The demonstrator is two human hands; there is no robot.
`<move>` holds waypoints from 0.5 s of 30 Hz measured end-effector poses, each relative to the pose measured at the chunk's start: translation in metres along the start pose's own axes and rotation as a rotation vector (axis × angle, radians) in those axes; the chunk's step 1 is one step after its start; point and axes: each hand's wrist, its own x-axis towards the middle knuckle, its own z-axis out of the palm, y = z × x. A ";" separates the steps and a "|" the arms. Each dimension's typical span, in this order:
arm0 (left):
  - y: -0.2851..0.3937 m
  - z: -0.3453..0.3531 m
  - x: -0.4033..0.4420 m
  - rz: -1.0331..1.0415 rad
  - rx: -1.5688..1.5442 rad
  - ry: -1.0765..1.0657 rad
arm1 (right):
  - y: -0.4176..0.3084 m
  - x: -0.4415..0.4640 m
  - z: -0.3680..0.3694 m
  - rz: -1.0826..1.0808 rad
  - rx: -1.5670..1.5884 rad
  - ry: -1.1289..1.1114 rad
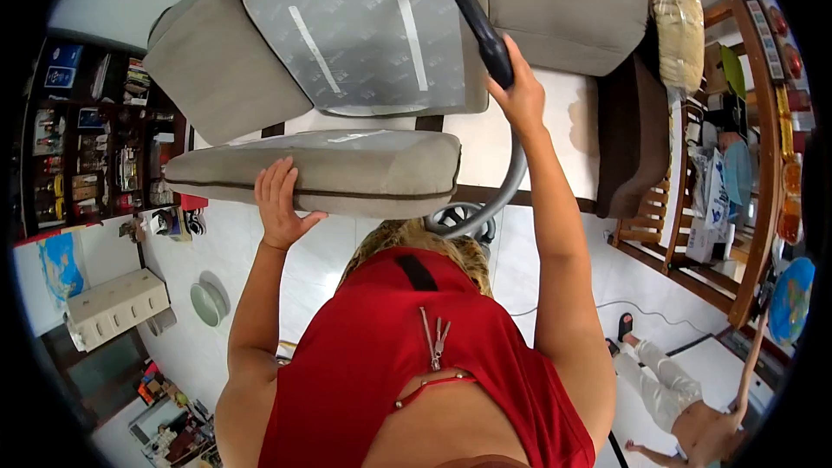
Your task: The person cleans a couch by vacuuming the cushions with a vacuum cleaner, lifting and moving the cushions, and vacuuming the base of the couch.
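My left hand (282, 205) lies with spread fingers on the edge of a grey-brown seat cushion (347, 175), which is tilted at the front of the sofa. My right hand (520, 97) is wrapped round the black handle of a vacuum hose (487, 39). The black tube runs up over the sofa back, and its far end is cut off by the top edge of the view. Behind the tilted cushion, a back cushion (364, 35) shows its pale patterned underside with two white strips. A grey hose (507, 195) curves down from the handle towards the floor.
Dark shelves (95, 147) stand at the left, above a cream cabinet (117, 308). A green basin (209, 303) is on the white floor. Wooden shelving (745, 165) holds bags at the right. Another person (693, 412) is at the lower right, beside a thin cable (646, 308).
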 end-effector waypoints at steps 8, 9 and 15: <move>-0.001 -0.007 -0.027 -0.010 0.063 -0.026 | 0.059 -0.118 -0.042 0.234 -0.126 -0.323; 0.000 -0.006 -0.028 -0.012 0.059 -0.016 | 0.053 -0.116 -0.045 0.280 -0.131 -0.347; 0.000 -0.001 -0.017 -0.007 0.047 0.014 | -0.028 -0.029 -0.032 0.043 0.223 -0.104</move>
